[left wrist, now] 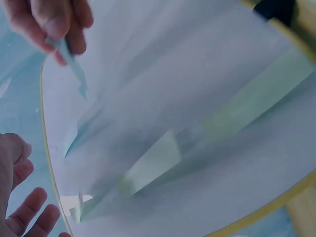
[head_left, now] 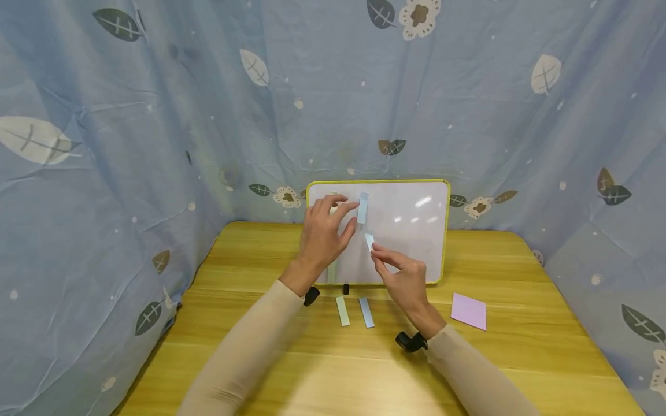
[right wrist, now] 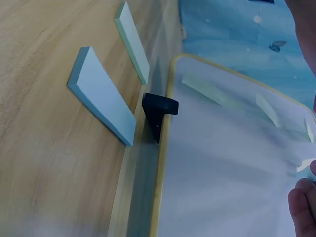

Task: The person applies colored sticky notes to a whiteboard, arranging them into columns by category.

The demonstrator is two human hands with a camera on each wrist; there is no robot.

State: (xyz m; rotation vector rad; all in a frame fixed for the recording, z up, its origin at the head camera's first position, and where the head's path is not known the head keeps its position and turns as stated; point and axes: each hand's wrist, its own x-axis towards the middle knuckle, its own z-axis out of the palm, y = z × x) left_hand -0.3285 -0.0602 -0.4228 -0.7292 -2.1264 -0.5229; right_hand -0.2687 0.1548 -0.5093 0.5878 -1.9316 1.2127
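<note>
A whiteboard [head_left: 406, 231] with a yellow frame stands upright on the table. My right hand [head_left: 403, 276] pinches a light blue sticky note strip [head_left: 369, 240] between thumb and fingertips, in front of the board's lower middle. Another light blue strip [head_left: 363, 208] sticks to the upper board, its end lifting off in the left wrist view. Just left of that strip is my left hand [head_left: 322, 234], fingers loosely bent and holding nothing, the index fingertip right at the strip's edge. Behind it, several pale green strips [left wrist: 261, 96] run in a line down the board's left side.
Before the board lie a pale green strip pad [head_left: 342, 311] and a blue strip pad [head_left: 366, 312]. A purple square note pad [head_left: 469, 311] is at the right. A black foot [right wrist: 159, 106] holds the board's lower edge. Patterned blue curtain [head_left: 333, 115] surrounds the wooden table [head_left: 250, 271].
</note>
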